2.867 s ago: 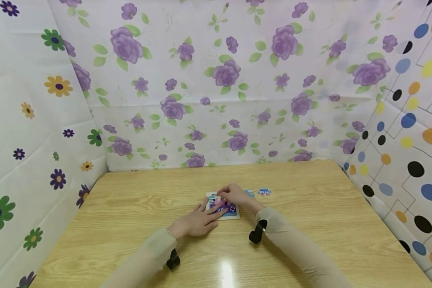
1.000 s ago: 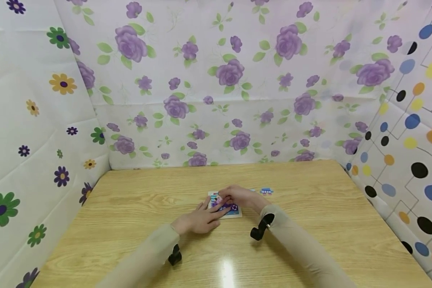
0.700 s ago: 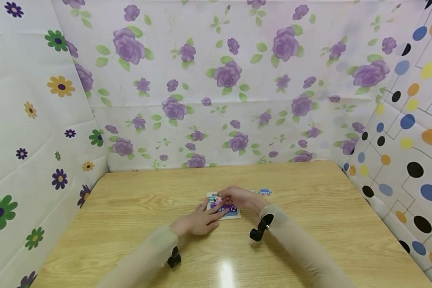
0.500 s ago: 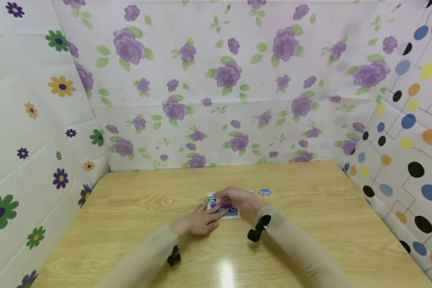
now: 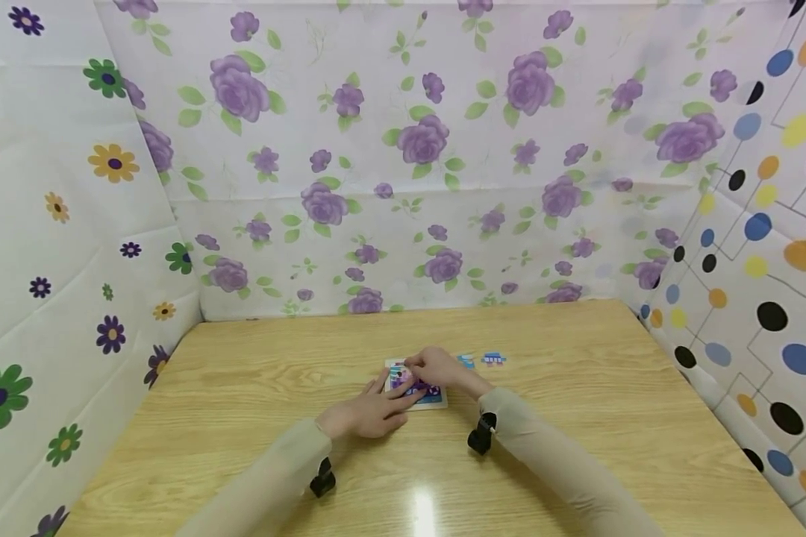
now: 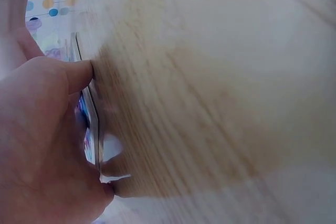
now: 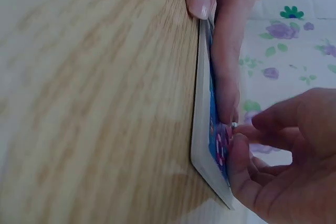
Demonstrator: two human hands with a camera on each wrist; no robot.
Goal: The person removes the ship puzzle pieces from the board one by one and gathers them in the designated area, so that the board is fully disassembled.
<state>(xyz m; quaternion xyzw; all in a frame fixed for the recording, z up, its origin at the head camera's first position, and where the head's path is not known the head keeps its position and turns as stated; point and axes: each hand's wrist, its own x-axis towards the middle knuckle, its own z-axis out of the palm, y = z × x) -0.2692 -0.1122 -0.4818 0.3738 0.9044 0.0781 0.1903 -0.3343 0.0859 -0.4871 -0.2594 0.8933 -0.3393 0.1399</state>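
Note:
A small jigsaw puzzle board (image 5: 435, 406) with a pale rim and a pink, purple and blue picture lies on the wooden table. My left hand (image 5: 374, 414) rests across its left side and lower part, fingers spread straight over the picture. In the left wrist view, the thumb (image 6: 81, 75) lies along the board's edge. My right hand (image 5: 438, 365) bends over the board's upper right part. The right wrist view shows its thumb and fingertips pinching a small puzzle piece (image 7: 234, 125) at the picture surface, mostly hidden by the fingers.
Two loose blue puzzle pieces lie to the right of the board: one piece (image 5: 466, 361) close by the right hand, another piece (image 5: 493, 359) farther right. The wooden table (image 5: 275, 358) meets a flowered cloth wall (image 5: 376, 246) at the back, with patterned cloth at both sides.
The right hand's fingertips first shift slightly left over the board, then back right. Its wrist has turned, and the nearer blue piece shows more fully again. The left hand stays in place.

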